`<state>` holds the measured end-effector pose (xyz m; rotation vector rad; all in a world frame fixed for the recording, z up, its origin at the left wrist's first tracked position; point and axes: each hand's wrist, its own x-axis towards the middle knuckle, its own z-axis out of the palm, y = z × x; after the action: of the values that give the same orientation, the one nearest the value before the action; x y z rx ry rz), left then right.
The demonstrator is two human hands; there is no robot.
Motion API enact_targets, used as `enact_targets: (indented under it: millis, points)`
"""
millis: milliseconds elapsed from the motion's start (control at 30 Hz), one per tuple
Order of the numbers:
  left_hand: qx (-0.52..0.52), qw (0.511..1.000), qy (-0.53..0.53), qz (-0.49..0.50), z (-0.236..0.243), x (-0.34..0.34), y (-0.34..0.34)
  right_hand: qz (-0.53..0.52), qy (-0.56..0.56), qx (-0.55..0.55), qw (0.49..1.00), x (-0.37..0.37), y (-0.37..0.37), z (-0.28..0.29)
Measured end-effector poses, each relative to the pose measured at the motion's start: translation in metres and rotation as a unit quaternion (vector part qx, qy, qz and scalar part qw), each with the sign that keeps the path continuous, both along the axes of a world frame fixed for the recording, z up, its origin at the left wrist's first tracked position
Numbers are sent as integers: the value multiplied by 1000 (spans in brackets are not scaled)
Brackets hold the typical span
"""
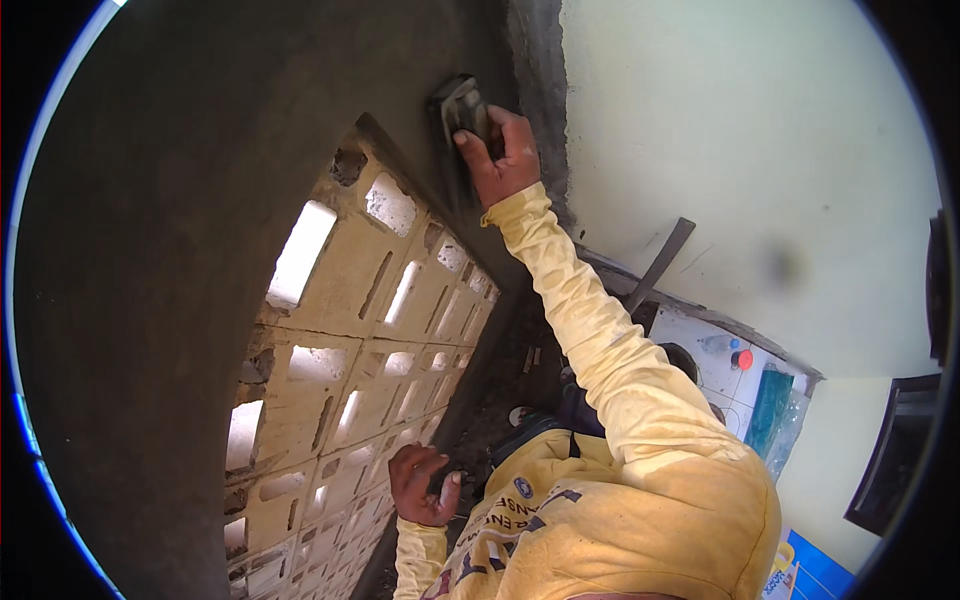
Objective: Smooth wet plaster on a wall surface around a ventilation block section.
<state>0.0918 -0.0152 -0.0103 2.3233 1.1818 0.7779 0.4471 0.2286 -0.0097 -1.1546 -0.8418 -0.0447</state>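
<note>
My right hand (503,158) reaches up at the top middle, its fingers wrapped round a dark, block-shaped plastering float (462,108). The float lies against the dark grey plastered wall (300,90), close to the corner with the pale wall, and looks slightly blurred. Below it is the edge of a panel of pierced vent blocks (350,280), where light comes through the holes. Lower down, my left hand (422,487) hangs in front of the blocks. Its fingers are loosely curled with the thumb apart, and I see nothing held in it.
A pale painted wall (720,140) fills the right side, with a dark strip of wood or metal (660,265) leaning on it. Beneath are white tiles (685,340), a red-topped item (741,360) and a teal wrapped roll (768,410). A dark-framed opening (895,450) lies at far right.
</note>
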Motion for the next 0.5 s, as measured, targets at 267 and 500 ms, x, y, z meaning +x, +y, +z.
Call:
enact_targets:
  millis: [267,500]
  points:
    - [-28,999,-31,-24,-2,11,10,-33,70,-212,974,22,-11,-166]
    - [-122,991,-15,-45,-37,41,11,-12,330,-204,922,9,-122,-271]
